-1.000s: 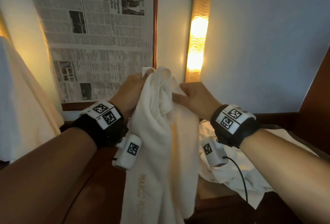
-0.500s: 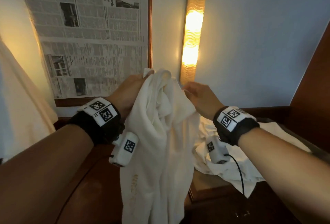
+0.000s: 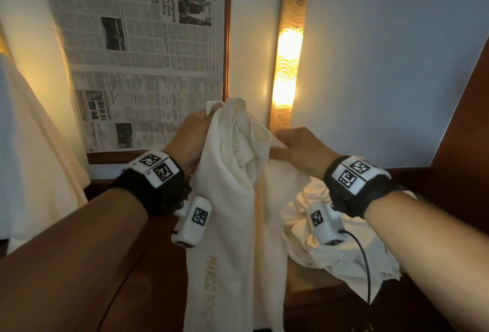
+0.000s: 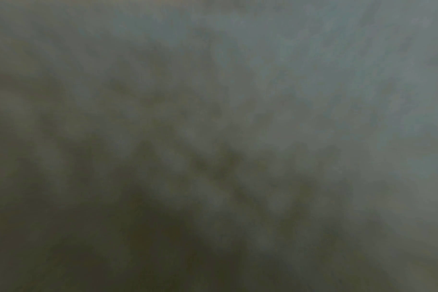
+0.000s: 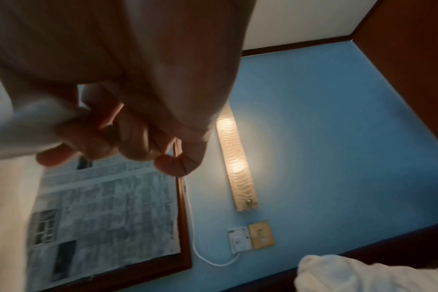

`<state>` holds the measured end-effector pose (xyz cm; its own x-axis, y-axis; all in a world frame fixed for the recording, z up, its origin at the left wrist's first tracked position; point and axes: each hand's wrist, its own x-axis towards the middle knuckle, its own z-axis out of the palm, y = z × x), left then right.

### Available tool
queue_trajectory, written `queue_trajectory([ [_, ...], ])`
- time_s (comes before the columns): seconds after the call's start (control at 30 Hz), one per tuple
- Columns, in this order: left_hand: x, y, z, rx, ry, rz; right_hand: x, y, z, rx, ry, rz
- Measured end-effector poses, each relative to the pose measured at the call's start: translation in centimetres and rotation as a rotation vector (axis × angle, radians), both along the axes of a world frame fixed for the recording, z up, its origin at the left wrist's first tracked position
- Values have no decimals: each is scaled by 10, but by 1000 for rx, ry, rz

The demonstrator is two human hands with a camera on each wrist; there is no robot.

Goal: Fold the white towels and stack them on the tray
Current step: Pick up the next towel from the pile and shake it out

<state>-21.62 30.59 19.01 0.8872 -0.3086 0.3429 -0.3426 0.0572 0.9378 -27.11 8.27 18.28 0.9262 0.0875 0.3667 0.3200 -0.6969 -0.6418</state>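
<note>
Towel point(image 3: 232, 199) hangs bunched; left hand point(image 3: 191, 141) grasps top, right hand point(image 3: 299, 146) pinches edge. Find corners, spread taut before folding.

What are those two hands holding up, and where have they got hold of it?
A white towel, hanging down: the left hand grips its bunched top, the right hand pinches the top edge beside it.
</note>
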Motion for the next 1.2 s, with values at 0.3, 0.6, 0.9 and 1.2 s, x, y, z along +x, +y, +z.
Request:
queue_trajectory([
  [0.3,3,4,16,-70,-94,78,3,-40,-28,89,119,-162],
  [0.6,-14,25,48,121,-273,-227,3,-1,74,458,-245,-24],
  [0.9,-19,55,134,93,-704,-27,-14,64,152,206,-480,177],
  [1.2,-26,50,159,-133,-748,-141,-26,85,181,394,-536,359],
])
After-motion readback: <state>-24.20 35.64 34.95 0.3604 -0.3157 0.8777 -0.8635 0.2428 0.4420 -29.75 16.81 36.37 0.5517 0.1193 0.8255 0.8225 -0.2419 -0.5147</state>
